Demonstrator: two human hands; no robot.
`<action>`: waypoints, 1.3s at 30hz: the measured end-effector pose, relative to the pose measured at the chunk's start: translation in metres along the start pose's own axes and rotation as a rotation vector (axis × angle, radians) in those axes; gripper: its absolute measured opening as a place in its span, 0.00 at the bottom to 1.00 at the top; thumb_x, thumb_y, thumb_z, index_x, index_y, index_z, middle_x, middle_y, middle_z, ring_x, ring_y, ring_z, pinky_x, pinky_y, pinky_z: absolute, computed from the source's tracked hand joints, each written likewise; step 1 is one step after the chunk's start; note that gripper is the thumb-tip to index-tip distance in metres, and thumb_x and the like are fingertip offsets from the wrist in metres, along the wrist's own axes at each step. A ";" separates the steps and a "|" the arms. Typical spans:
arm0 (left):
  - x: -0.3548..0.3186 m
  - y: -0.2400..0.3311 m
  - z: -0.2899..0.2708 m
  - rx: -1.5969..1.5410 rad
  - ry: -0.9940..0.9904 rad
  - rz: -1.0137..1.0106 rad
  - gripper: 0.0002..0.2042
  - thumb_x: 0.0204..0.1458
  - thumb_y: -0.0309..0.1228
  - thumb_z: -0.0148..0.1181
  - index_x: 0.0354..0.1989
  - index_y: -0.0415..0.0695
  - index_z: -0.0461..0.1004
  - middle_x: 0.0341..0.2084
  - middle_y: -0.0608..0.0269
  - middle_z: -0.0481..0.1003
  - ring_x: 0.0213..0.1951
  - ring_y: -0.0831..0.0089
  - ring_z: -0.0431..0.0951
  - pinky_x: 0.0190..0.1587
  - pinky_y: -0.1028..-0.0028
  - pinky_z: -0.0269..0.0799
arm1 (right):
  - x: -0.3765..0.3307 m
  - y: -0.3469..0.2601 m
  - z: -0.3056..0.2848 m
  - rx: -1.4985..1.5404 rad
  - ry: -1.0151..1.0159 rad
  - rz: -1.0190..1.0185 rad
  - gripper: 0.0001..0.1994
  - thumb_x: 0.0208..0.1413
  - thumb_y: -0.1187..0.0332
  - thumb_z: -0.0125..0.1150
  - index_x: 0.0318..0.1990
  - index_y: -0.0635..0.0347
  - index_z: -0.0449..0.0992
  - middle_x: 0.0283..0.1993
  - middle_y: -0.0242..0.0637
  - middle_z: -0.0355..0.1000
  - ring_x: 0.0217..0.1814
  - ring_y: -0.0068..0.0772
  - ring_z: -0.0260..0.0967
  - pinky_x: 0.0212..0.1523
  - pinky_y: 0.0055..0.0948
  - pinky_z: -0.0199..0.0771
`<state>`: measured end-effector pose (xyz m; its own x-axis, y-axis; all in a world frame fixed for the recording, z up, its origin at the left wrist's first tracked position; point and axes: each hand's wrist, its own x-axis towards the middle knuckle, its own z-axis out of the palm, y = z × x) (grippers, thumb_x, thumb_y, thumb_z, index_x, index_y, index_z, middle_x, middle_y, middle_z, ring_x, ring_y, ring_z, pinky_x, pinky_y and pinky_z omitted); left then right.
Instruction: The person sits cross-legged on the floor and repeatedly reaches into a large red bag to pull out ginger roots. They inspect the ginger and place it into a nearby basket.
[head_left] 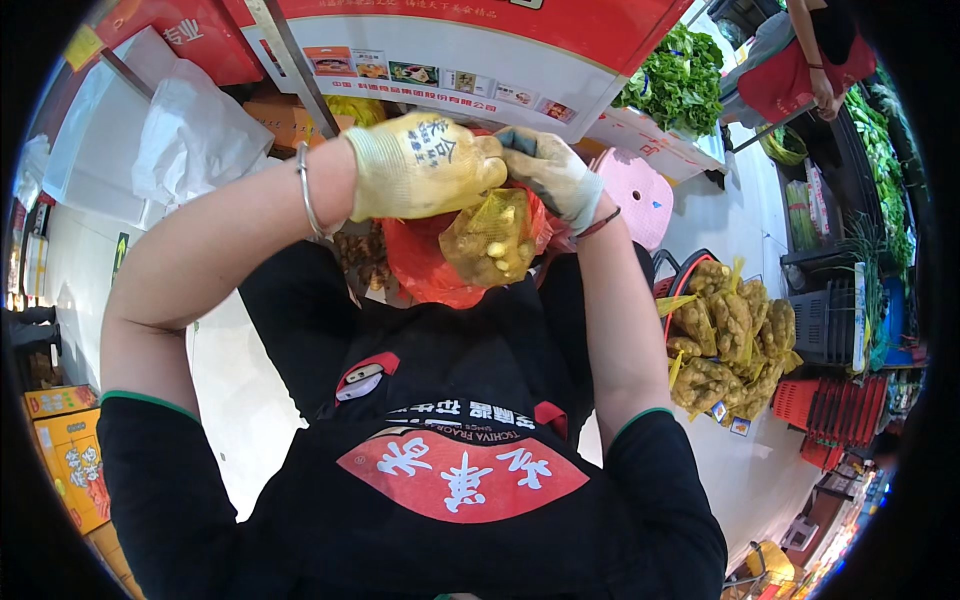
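A yellow mesh bag (488, 238) with pale, knobbly pieces in it, looking like ginger, hangs below my two hands. My left hand (430, 165), in a cream knit glove, is closed at the bag's gathered top. My right hand (552, 176), in a white glove with grey fingers, is closed against the left one at the same place. The fingertips hide the neck of the mesh. Behind and under it is a red plastic bag (415, 262), between my knees. Brown root pieces (365, 258) show to its left.
Several filled yellow mesh bags (735, 335) are heaped in a basket on the right. A pink stool (640, 195) stands beyond my right arm. Ahead is a red and white printed panel (450, 60); leafy greens (680, 80) lie to its right. White plastic sheeting (200, 135) is at left.
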<state>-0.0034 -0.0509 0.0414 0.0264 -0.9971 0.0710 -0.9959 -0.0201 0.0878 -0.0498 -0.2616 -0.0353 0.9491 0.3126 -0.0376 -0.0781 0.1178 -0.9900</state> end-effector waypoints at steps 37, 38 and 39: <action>-0.043 0.006 0.244 -2.558 0.678 -0.808 0.29 0.56 0.59 0.44 0.38 0.42 0.77 0.33 0.63 0.78 0.36 0.71 0.77 0.41 0.73 0.72 | -0.019 0.132 0.077 -0.950 0.327 0.109 0.25 0.48 0.55 0.62 0.48 0.66 0.70 0.48 0.50 0.69 0.50 0.49 0.68 0.51 0.37 0.69; -0.041 0.008 0.241 -2.568 0.693 -0.836 0.28 0.57 0.58 0.44 0.39 0.43 0.77 0.34 0.63 0.78 0.37 0.71 0.76 0.42 0.74 0.72 | -0.019 0.131 0.078 -0.960 0.383 0.086 0.25 0.48 0.56 0.63 0.48 0.66 0.71 0.47 0.50 0.70 0.49 0.48 0.70 0.50 0.36 0.69; -0.038 0.010 0.239 -2.539 0.704 -0.838 0.27 0.58 0.57 0.44 0.41 0.43 0.76 0.35 0.64 0.78 0.38 0.72 0.76 0.43 0.73 0.72 | -0.019 0.131 0.079 -0.931 0.439 0.065 0.24 0.49 0.57 0.63 0.49 0.66 0.71 0.48 0.50 0.70 0.51 0.48 0.69 0.51 0.36 0.69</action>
<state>-0.0349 -0.0305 -0.1983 0.5410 -0.7163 -0.4406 0.8342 0.3907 0.3892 -0.1025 -0.1780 -0.1533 0.9939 -0.1015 0.0436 -0.0436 -0.7225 -0.6900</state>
